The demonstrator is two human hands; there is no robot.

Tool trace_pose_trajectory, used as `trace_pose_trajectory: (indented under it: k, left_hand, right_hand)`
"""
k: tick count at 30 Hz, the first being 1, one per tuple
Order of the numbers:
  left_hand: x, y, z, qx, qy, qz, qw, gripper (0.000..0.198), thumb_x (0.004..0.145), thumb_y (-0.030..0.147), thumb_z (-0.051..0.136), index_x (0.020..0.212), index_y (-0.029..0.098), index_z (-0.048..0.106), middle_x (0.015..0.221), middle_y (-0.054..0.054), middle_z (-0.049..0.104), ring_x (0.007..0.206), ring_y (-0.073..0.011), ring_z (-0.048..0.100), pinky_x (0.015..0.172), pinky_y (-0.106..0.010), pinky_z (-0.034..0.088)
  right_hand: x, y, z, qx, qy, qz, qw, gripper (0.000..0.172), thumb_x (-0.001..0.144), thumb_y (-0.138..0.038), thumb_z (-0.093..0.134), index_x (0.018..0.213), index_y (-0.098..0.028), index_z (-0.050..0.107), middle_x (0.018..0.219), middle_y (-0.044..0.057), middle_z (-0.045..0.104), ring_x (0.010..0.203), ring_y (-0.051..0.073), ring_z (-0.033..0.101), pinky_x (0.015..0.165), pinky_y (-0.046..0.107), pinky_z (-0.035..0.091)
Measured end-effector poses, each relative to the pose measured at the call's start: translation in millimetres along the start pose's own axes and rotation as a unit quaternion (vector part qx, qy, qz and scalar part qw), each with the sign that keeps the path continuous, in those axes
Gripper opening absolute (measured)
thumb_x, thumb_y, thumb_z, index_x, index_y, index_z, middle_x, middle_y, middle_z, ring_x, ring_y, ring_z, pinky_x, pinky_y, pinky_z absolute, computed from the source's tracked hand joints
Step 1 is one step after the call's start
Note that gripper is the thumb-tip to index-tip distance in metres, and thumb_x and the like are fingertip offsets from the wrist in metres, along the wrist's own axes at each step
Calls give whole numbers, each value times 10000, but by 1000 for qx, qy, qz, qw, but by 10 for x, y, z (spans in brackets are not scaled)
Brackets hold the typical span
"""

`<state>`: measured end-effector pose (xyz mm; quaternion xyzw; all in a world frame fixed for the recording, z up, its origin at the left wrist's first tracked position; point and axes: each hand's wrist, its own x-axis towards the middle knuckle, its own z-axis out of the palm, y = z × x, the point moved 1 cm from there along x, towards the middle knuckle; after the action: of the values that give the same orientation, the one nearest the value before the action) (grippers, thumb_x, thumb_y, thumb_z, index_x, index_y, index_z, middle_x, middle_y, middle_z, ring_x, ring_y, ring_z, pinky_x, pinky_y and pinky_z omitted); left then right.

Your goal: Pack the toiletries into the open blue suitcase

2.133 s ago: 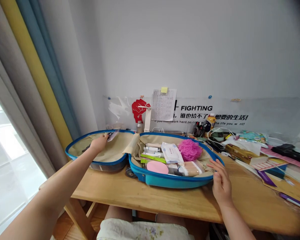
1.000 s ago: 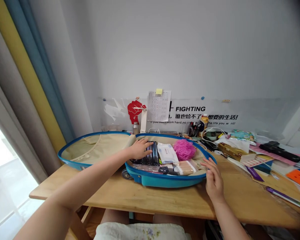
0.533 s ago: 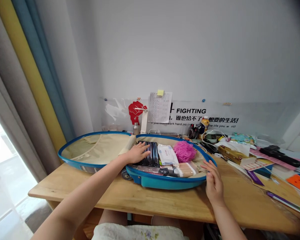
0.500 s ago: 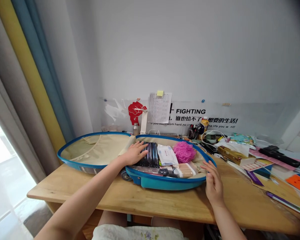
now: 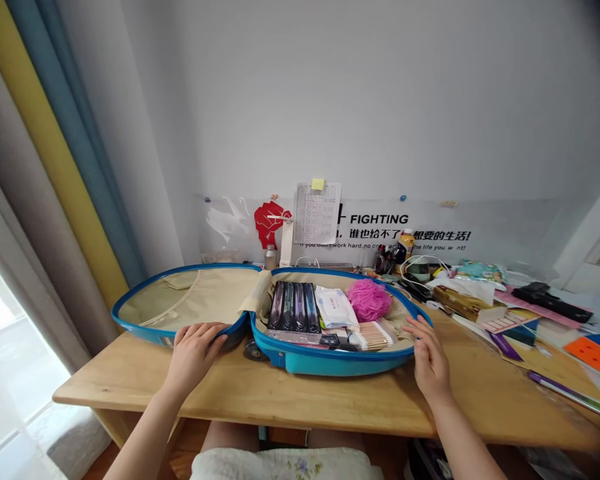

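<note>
A blue suitcase with a beige lining lies unfolded on the wooden desk. Its left half is bare inside. The near rim of that half is under the curled fingers of my left hand. My right hand grips the rim at the suitcase's right end. Inside the right half are a pack of dark toothbrushes, a white packet, a pink bath puff and a pack of cotton swabs. Part of a dark item near the front rim is too small to name.
Papers, a brown tissue pack, a purple pen and other clutter cover the desk's right side. A yellow bottle and pens stand by the wall. Curtains hang at left.
My left hand has left the toothbrush pack and moved left and toward me onto the suitcase's left-half rim. My right hand stays on the right rim.
</note>
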<state>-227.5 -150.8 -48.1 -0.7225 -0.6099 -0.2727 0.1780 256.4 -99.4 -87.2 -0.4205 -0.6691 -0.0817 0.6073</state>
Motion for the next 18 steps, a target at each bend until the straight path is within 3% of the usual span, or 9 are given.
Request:
trace_pose_trajectory:
  k: [3, 7, 12, 15, 18]
  left_hand:
    - [25, 49, 30, -8, 18, 17, 1000, 341, 965, 384, 372, 980, 277, 696, 1000, -14, 739, 900, -214, 628, 793, -361, 357]
    - [59, 157, 48, -26, 22, 31, 999, 293, 964, 350, 410, 970, 271, 693, 951, -3, 743, 860, -200, 620, 787, -361, 329]
    - [81, 435, 63, -48, 28, 49, 997, 241, 958, 300, 448, 964, 273, 687, 949, 5, 739, 849, -188, 614, 789, -365, 314]
    - [76, 668, 99, -61, 36, 46, 996, 218, 956, 290, 466, 968, 276, 683, 954, 9, 738, 849, -189, 616, 776, -366, 313]
    - [71, 943, 170, -74, 48, 45, 995, 220, 954, 275, 467, 987, 285, 685, 951, 13, 737, 840, -184, 622, 757, -365, 323]
  right_hand:
    - [1, 37, -63, -8, -20, 14, 1000, 374, 944, -463, 366, 980, -218, 645, 1167, 114, 646, 1282, 276, 487, 1047, 512, 403]
    - [13, 100, -161, -22, -31, 45, 998, 437, 924, -539, 355, 947, -219, 652, 1141, 108, 657, 1290, 277, 482, 1069, 514, 390]
    - [64, 22, -329, -53, -11, 119, 991, 494, 887, -617, 343, 950, -222, 634, 1232, 121, 615, 1316, 288, 462, 1106, 515, 357]
    - [-43, -44, -548, -91, 5, 172, 981, 480, 886, -602, 339, 1065, -254, 616, 1287, 122, 588, 1305, 288, 478, 1114, 490, 361]
    - [-437, -17, -933, -183, 15, 196, 963, 435, 908, -532, 318, 1211, -334, 559, 1270, 110, 596, 1261, 303, 518, 1040, 515, 442]
